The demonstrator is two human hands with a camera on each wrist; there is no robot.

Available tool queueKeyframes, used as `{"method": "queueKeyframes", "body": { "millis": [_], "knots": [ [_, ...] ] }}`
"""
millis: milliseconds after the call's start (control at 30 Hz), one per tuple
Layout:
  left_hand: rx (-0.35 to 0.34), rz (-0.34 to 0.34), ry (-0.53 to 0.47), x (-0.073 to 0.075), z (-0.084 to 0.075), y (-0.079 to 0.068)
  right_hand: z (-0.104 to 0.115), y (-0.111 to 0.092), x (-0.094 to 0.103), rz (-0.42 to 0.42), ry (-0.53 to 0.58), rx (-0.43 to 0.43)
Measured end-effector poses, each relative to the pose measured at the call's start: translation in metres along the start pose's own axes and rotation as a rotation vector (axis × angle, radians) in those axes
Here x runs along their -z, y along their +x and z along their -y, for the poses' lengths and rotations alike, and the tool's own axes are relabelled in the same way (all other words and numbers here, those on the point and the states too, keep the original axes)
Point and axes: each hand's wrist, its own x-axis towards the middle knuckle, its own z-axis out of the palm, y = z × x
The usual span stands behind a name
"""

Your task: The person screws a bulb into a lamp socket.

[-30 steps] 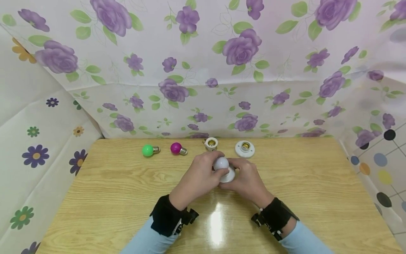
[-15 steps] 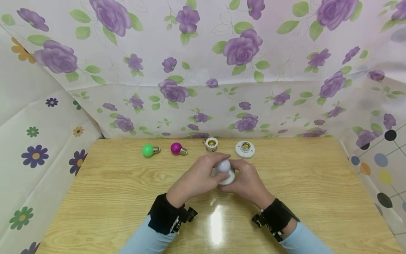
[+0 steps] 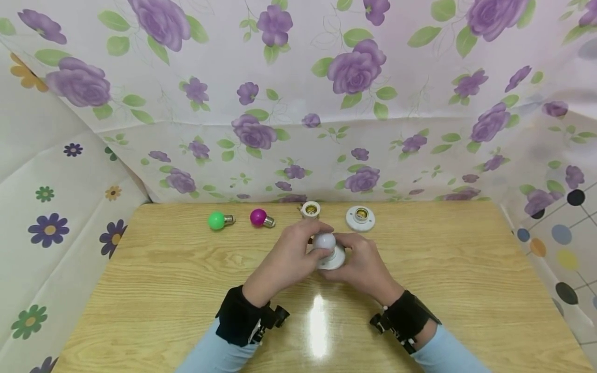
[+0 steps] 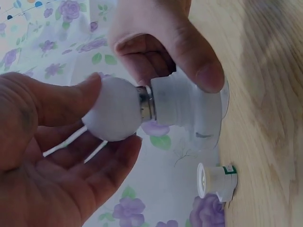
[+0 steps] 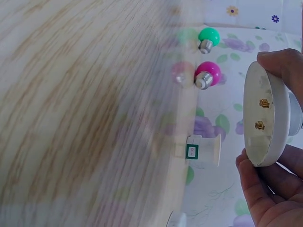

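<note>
My left hand (image 3: 285,257) holds a white light bulb (image 4: 113,109) by its round globe, thumb on one side and fingers on the other. My right hand (image 3: 366,267) grips the rim of a white round-based lamp holder (image 4: 206,113). The bulb's metal screw end (image 4: 146,103) sits at the mouth of the holder, with part of the thread showing outside. Both are held up off the table. In the right wrist view the hollow underside of the holder base (image 5: 259,113) shows two brass terminals. How deep the thread sits inside is hidden.
Along the table's back edge lie a green bulb (image 3: 216,220) and a magenta bulb (image 3: 258,218). A small white socket (image 3: 310,210) and another round lamp holder (image 3: 360,219) stand to their right. A flowered sheet (image 3: 298,155) hangs behind the wooden table (image 3: 443,290).
My left fingers have shifted on the bulb, which moved slightly right and then back left. The right hand keeps its grip on the holder, almost in place.
</note>
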Motion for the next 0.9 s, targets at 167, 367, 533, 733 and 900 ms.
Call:
{"method": "queueKeyframes", "body": {
  "millis": [167,367,533,733,900],
  "knots": [
    [-0.032,0.055,0.001,0.001,0.0,-0.001,-0.002,-0.001,0.0,-0.003,0.011,0.009],
    [-0.041,-0.014,0.005,-0.005,0.003,0.0,-0.001,-0.001,0.001,-0.004,0.017,-0.003],
    [-0.03,-0.09,0.058,-0.009,0.002,0.0,0.001,-0.001,0.002,0.011,0.017,-0.009],
    [0.017,-0.172,0.108,-0.011,0.001,0.0,0.002,0.0,0.003,0.011,0.006,-0.013],
    [0.073,-0.196,0.104,-0.01,-0.001,-0.002,0.002,-0.001,0.003,0.004,-0.002,-0.01]
  ]
}}
